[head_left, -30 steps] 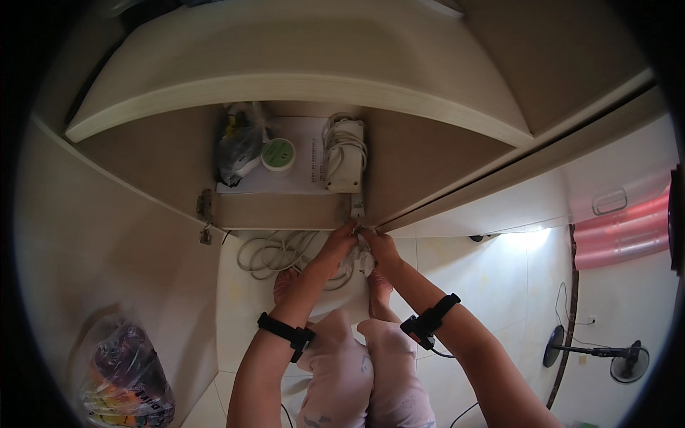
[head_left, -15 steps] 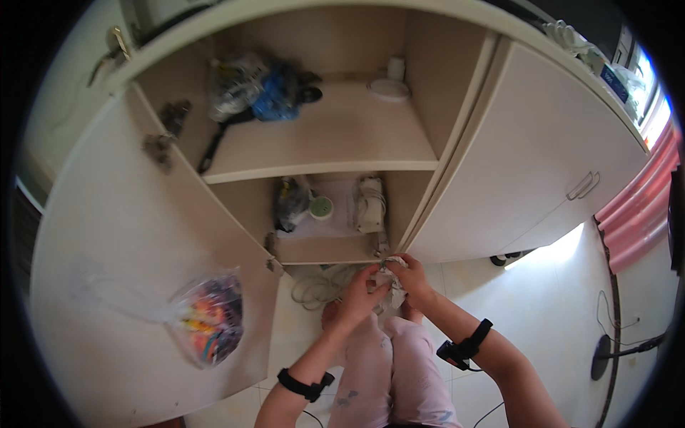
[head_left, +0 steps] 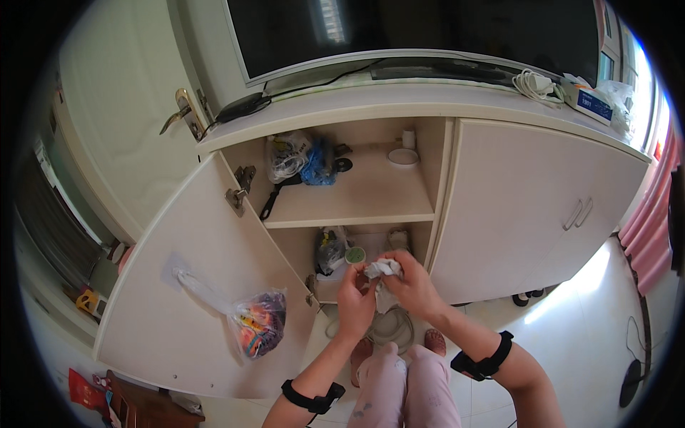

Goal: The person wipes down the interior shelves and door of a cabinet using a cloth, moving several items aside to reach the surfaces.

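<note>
Since the earlier frame, the left hand (head_left: 354,296) and right hand (head_left: 414,285) have come up with the crumpled white soft bundle (head_left: 385,269), just right of and below frame centre.
The right hand pinches the bundle; the left fingers bend narrow at its left edge, their grip unclear. Its long axis runs roughly upright, the loose end pointing toward the lower edge. Best, I judge, to gather that end clear of the pale coiled cable (head_left: 394,324) below, before the white wooden cabinet (head_left: 528,207).

One white wad (head_left: 384,269) — two black armbands (head_left: 314,399) — one television (head_left: 414,32), two cabinet pulls (head_left: 573,214).
</note>
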`<state>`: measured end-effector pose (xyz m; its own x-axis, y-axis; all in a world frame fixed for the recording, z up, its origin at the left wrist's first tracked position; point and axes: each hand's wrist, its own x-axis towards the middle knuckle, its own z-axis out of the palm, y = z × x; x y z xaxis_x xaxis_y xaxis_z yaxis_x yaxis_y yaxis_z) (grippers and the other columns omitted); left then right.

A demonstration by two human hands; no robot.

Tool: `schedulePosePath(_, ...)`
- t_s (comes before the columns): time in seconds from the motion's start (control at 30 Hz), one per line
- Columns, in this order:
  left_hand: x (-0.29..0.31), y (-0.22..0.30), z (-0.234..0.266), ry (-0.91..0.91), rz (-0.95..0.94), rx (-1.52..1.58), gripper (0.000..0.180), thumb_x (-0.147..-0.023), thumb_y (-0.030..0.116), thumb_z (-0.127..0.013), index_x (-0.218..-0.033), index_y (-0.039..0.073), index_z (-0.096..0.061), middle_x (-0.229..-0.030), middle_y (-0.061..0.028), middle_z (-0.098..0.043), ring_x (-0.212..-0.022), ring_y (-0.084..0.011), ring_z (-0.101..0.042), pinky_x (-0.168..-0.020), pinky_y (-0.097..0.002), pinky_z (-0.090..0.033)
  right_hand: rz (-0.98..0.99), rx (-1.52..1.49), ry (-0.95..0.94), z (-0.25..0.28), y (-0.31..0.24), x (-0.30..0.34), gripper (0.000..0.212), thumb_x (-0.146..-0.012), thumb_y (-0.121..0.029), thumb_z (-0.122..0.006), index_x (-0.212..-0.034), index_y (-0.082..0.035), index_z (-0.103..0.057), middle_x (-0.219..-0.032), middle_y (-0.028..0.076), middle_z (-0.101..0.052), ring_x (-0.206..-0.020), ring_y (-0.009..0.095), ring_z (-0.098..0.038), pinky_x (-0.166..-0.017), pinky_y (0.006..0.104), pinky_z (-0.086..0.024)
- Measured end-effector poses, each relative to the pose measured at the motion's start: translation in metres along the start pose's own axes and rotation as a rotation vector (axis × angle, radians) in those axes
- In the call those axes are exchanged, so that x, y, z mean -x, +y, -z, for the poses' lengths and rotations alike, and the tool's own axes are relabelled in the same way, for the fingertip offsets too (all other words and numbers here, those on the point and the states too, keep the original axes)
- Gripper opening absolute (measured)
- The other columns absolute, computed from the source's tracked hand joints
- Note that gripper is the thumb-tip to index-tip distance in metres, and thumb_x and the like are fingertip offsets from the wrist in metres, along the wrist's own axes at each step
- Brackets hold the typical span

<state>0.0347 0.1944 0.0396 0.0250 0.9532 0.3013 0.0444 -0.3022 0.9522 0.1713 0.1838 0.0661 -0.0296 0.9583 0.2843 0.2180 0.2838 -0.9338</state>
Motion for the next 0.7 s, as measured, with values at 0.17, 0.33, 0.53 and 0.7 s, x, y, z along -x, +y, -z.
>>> schedulePosePath(0.17, -0.063, 0.015, 0.006, 0.161, -0.339, -0.146, 0.028, -0.082, -0.013, -0.056, -0.106, 0.001, -0.056, -0.105, -0.0086, -0.059, -0.091, -0.0167, -0.059, -0.073, -0.0261, -0.049, 0.254, 0.102, 0.054, -0.006, -0.029, -0.068, 0.035, -0.078, 0.009, -0.054, -0.112, -0.001, -0.056, -0.109, 0.017, -0.056, -0.099, 0.035, -0.059, -0.087, 0.0374, -0.047)
schedulePosePath(0.33, -0.147, 0.008, 0.026, 0.322, -0.384, -0.256, 0.032, -0.080, -0.011, -0.054, -0.111, -0.001, -0.054, -0.112, -0.0124, -0.055, -0.106, -0.0276, -0.055, -0.091, -0.0347, -0.044, 0.411, 0.168, 0.101, -0.032, -0.018, -0.139, 0.028, -0.077, 0.008, -0.054, -0.102, -0.002, -0.058, -0.105, 0.018, -0.056, -0.097, 0.039, -0.057, -0.083, 0.0425, -0.047)
schedulePosePath(0.53, -0.257, -0.026, 0.080, 0.833, -0.448, -0.376, 0.050, -0.083, 0.004, -0.062, -0.128, -0.009, -0.045, -0.125, -0.0259, -0.051, -0.120, -0.0377, -0.047, -0.105, -0.0414, -0.034, 0.331, 0.173, 0.123, -0.056, 0.018, -0.183, 0.031, -0.077, 0.004, -0.058, -0.107, -0.003, -0.060, -0.108, 0.017, -0.059, -0.094, 0.036, -0.060, -0.082, 0.0393, -0.049)
schedulePosePath(0.7, -0.297, -0.027, 0.106, 0.664, -0.027, -0.491, 0.075, -0.077, 0.034, -0.077, -0.128, -0.011, -0.046, -0.130, -0.0281, -0.049, -0.122, -0.0397, -0.045, -0.107, -0.0471, -0.032, 0.345, 0.185, 0.062, -0.052, 0.015, -0.179, 0.031, -0.076, 0.002, -0.061, -0.107, -0.003, -0.060, -0.106, 0.016, -0.060, -0.092, 0.035, -0.061, -0.080, 0.0380, -0.050)
